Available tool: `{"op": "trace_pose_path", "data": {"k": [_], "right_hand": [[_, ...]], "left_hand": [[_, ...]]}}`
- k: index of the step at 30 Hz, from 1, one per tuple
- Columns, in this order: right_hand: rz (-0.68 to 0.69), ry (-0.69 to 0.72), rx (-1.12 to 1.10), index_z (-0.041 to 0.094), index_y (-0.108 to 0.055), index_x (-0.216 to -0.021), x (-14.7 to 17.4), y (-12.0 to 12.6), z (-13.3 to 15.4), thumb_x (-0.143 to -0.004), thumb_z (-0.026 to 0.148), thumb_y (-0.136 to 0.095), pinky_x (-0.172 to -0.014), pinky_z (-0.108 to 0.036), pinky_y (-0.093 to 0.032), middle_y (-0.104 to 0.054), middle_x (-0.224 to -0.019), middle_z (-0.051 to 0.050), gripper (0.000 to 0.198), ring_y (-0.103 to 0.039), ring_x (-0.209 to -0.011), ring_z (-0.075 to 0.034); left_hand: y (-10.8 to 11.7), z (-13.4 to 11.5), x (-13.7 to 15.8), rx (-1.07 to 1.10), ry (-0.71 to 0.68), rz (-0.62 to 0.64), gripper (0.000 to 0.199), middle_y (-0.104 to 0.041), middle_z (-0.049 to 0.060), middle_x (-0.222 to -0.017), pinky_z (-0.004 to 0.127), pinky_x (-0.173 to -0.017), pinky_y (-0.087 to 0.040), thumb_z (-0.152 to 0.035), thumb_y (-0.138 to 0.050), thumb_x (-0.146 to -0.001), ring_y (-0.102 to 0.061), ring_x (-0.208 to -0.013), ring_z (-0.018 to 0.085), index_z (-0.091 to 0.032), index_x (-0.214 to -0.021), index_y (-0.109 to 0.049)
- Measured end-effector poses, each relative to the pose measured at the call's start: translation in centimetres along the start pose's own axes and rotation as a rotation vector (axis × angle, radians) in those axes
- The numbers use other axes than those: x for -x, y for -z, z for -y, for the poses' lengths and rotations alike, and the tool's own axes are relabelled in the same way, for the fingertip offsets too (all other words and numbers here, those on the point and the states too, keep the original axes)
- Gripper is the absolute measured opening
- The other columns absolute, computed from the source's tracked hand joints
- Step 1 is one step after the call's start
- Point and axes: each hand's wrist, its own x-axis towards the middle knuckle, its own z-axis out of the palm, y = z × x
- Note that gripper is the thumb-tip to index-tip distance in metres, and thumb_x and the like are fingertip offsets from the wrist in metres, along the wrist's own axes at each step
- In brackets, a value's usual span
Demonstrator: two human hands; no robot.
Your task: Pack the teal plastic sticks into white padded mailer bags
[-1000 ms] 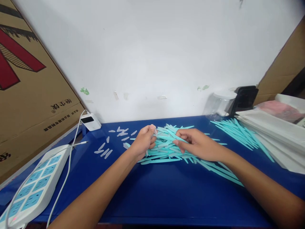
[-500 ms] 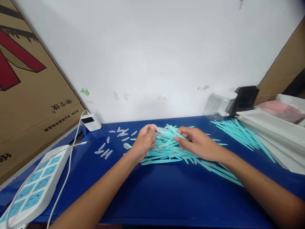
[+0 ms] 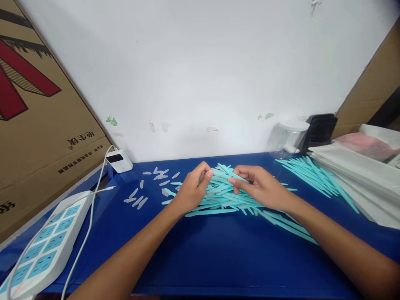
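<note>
Beyond the far edge of the tabletop (image 3: 200,258) rises a white wall (image 3: 200,75), marked low down with torn scraps; the blue surface below it is smooth and glossy. A brown cardboard box (image 3: 46,121) stands along the left edge like a side screen. Near the right edge lie what look like stacked white trays (image 3: 359,179). Towards the near left corner a power strip (image 3: 58,239) lies slantwise, probably set there to leave the hands room.

The main pile of turquoise sticks (image 3: 212,212) spreads across the middle, perhaps so that both hands reach it equally. Over it the left hand (image 3: 192,189) and the right hand (image 3: 261,189) face each other. A smaller group of sticks (image 3: 312,175) lies towards the far right corner, mostly slanting one way, as if laid down with some care. Behind it stands a clear container (image 3: 290,137); a white device (image 3: 120,161) sits at the far left corner.

Between the hands is a slim turquoise stick (image 3: 240,177). The right thumb and forefinger pinch it; the left pair, pressed together, appears to pinch its pale left end, likely to steady it. Pale slips (image 3: 161,171) lie scattered left of the pile, on the left hand's side.
</note>
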Motion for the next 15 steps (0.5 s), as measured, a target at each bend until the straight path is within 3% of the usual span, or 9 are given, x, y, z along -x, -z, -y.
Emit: {"op": "trace_pose_path", "data": {"k": [5, 7, 9, 11, 15], "right_hand": [[-0.038, 0.003, 0.142, 0.02, -0.072, -0.079, -0.2, 0.3, -0.3, -0.102, 0.057, -0.049, -0.054, -0.029, -0.029, -0.061, -0.063, 0.0, 0.049, -0.043, -0.053, -0.013], [-0.117, 0.004, 0.216, 0.021, -0.076, -0.083, -0.4, 0.6, -0.5, -0.102, 0.058, -0.048, -0.056, -0.029, -0.032, -0.062, -0.064, 0.0, 0.05, -0.049, -0.056, -0.015], [-0.229, 0.029, 0.267, 0.021, -0.078, -0.088, -0.6, 1.2, -0.9, -0.103, 0.057, -0.048, -0.063, -0.03, -0.039, -0.071, -0.077, -0.004, 0.048, -0.06, -0.068, -0.019], [-0.322, 0.036, 0.283, 0.021, -0.077, -0.094, -0.7, 1.7, -1.2, -0.104, 0.055, -0.046, -0.066, -0.03, -0.041, -0.075, -0.088, -0.005, 0.047, -0.062, -0.072, -0.02], [-0.373, -0.006, 0.292, 0.021, -0.075, -0.099, -0.8, 2.0, -1.5, -0.105, 0.056, -0.042, -0.057, -0.029, -0.036, -0.064, -0.067, 0.0, 0.049, -0.049, -0.053, -0.015]], "left_hand": [[-0.1, 0.4, 0.0, -0.033, 0.006, -0.026, 0.033, -0.043, -0.004, -0.075, 0.028, -0.066, -0.033, -0.047, -0.041, -0.107, -0.039, -0.069, 0.014, -0.02, -0.09, -0.049], [-0.1, 0.6, -0.1, -0.069, 0.018, -0.05, 0.033, -0.047, -0.003, -0.076, 0.027, -0.067, -0.033, -0.047, -0.042, -0.107, -0.042, -0.07, 0.014, -0.02, -0.091, -0.052], [0.0, 0.8, -0.3, -0.06, 0.062, -0.084, 0.033, -0.049, -0.002, -0.076, 0.026, -0.064, -0.034, -0.047, -0.044, -0.106, -0.043, -0.069, 0.014, -0.019, -0.093, -0.057], [0.3, 1.0, -0.7, 0.069, 0.189, -0.126, 0.034, -0.047, -0.002, -0.073, 0.025, -0.056, -0.03, -0.047, -0.045, -0.105, -0.04, -0.061, 0.012, -0.018, -0.096, -0.06], [1.4, 1.0, -1.5, 0.571, 0.526, -0.189, 0.032, -0.039, -0.005, -0.068, 0.021, -0.041, -0.014, -0.042, -0.044, -0.104, -0.02, -0.044, 0.006, -0.016, -0.097, -0.06]]}}
